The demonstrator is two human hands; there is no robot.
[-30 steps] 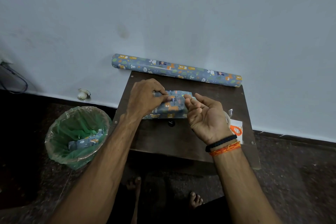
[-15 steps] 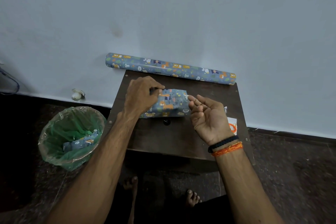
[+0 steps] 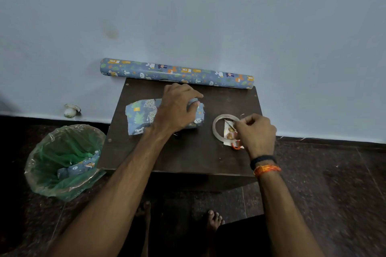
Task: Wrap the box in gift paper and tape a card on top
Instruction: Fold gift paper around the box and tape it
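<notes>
Fingers of the left hand (image 3: 177,108) grip the wrapped box (image 3: 142,116) (palm down); right hand (image 3: 255,131) pinches the tape roll (image 3: 217,129).

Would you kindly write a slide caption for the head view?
Left hand holds the wrapped box on the table while right hand picks at the tape roll.

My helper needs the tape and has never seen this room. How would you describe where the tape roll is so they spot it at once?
Find the dark wooden table against the pale wall. On its right side, beside the wrapped box, lies the tape roll, flat on a card, with the right hand at its rim. It is the only clear ring there; the other roll is patterned gift paper.
</notes>
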